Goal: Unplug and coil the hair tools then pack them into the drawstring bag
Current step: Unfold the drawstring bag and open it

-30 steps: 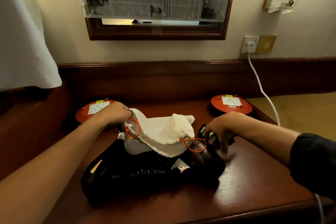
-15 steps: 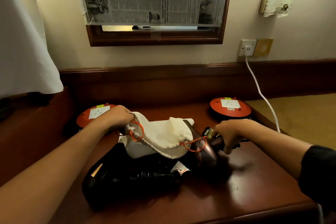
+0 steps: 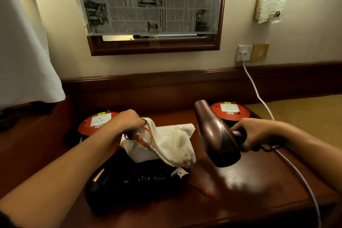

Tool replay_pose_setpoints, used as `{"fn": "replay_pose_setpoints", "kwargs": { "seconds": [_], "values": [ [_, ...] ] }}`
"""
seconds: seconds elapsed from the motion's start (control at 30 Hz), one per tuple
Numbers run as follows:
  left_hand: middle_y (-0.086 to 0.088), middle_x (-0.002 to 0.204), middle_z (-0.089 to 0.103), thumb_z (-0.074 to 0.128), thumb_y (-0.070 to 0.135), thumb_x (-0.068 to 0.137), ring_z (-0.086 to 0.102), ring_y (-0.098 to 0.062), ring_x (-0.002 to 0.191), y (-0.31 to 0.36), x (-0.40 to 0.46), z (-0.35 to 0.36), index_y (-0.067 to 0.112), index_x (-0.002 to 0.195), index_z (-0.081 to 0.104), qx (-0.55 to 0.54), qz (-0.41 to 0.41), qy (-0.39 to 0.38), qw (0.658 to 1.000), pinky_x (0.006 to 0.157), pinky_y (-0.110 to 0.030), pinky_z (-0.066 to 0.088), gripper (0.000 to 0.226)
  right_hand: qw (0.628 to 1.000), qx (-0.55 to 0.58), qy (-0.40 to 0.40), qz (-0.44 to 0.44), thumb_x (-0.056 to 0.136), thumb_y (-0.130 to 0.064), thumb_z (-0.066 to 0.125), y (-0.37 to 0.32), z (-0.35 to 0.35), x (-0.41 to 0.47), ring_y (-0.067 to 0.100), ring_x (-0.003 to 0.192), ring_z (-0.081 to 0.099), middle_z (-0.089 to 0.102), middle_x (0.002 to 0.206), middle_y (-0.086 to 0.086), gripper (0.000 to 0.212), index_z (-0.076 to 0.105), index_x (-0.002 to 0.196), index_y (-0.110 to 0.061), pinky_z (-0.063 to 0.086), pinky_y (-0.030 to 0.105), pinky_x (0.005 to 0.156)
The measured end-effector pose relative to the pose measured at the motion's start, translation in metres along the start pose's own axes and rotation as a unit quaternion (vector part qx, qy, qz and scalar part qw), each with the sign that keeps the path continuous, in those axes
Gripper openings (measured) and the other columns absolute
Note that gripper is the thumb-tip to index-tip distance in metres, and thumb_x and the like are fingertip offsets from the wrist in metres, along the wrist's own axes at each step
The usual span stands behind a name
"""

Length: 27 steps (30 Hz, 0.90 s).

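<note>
Flanking the cream drawstring bag (image 3: 166, 144) pinched by left hand (image 3: 127, 122): two orange discs (image 3: 230, 111); right hand (image 3: 253, 133) gripping hairdryer (image 3: 216, 135).

The newspaper (image 3: 148, 0) taped over the framed mirror on the far wall carries a sideways headline whose words "parah" and "belakang" can be read, while the white labels on the two orange discs are too small to read.

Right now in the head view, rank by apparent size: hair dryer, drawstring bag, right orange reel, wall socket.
1. drawstring bag
2. hair dryer, close to the bag; held nearer the camera, so the order is unsure
3. right orange reel, partly hidden by the dryer
4. wall socket
</note>
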<state>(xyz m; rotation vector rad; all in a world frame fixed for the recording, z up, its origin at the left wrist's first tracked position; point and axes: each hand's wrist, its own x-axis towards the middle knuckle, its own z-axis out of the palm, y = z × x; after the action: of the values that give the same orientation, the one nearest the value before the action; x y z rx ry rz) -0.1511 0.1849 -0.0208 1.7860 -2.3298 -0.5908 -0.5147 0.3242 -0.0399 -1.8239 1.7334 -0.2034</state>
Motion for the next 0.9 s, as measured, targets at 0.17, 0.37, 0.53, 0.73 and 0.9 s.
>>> {"fn": "replay_pose_setpoints", "kwargs": {
  "seconds": [0.17, 0.37, 0.53, 0.73, 0.9],
  "values": [
    [-0.003, 0.064, 0.052, 0.053, 0.037, 0.095, 0.048, -0.016, 0.058, 0.009, -0.002, -0.005, 0.011, 0.07, 0.062, 0.036, -0.002, 0.006, 0.999, 0.051, -0.026, 0.033, 0.037, 0.99, 0.023, -0.063, -0.128, 0.072, -0.007, 0.082, -0.043, 0.024, -0.015, 0.028, 0.094, 0.072, 0.073, 0.101, 0.01, 0.035, 0.071, 0.105, -0.011, 0.057, 0.054, 0.085],
    [-0.006, 0.065, 0.056, 0.057, 0.038, 0.091, 0.051, -0.02, 0.06, 0.015, -0.009, -0.018, 0.011, 0.066, 0.059, 0.017, 0.022, 0.017, 0.999, 0.055, -0.028, 0.036, 0.038, 0.975, 0.043, -0.116, -0.185, 0.076, 0.001, 0.08, -0.089, 0.052, -0.021, 0.026, 0.097, 0.07, 0.072, 0.105, 0.012, 0.034, 0.069, 0.107, -0.005, 0.056, 0.044, 0.092],
    [-0.003, 0.081, 0.067, 0.06, 0.027, 0.092, 0.06, -0.015, 0.067, 0.018, -0.018, -0.024, 0.018, 0.08, 0.066, 0.02, 0.081, -0.01, 0.996, 0.056, -0.025, 0.043, 0.017, 0.97, 0.093, -0.136, -0.179, 0.076, 0.001, 0.077, -0.093, 0.07, -0.006, 0.027, 0.086, 0.07, 0.072, 0.091, 0.008, 0.028, 0.072, 0.092, -0.021, 0.057, 0.049, 0.087],
    [0.005, 0.095, 0.067, 0.064, 0.01, 0.088, 0.065, -0.009, 0.083, 0.01, -0.027, -0.033, 0.027, 0.102, 0.064, 0.036, 0.136, -0.063, 0.988, 0.067, -0.023, 0.049, 0.021, 0.966, 0.171, -0.128, -0.145, 0.076, 0.009, 0.072, -0.078, 0.073, -0.002, 0.013, 0.074, 0.068, 0.071, 0.077, -0.008, 0.039, 0.071, 0.078, -0.03, 0.056, 0.03, 0.074],
    [0.003, 0.103, 0.067, 0.056, 0.003, 0.088, 0.066, -0.012, 0.09, 0.013, -0.028, -0.032, 0.025, 0.115, 0.062, 0.033, 0.161, -0.095, 0.982, 0.072, -0.026, 0.052, 0.035, 0.959, 0.18, -0.158, -0.155, 0.075, 0.006, 0.073, -0.083, 0.066, -0.002, 0.016, 0.078, 0.069, 0.071, 0.081, -0.004, 0.03, 0.071, 0.084, -0.022, 0.056, 0.03, 0.075]
  ]
}}
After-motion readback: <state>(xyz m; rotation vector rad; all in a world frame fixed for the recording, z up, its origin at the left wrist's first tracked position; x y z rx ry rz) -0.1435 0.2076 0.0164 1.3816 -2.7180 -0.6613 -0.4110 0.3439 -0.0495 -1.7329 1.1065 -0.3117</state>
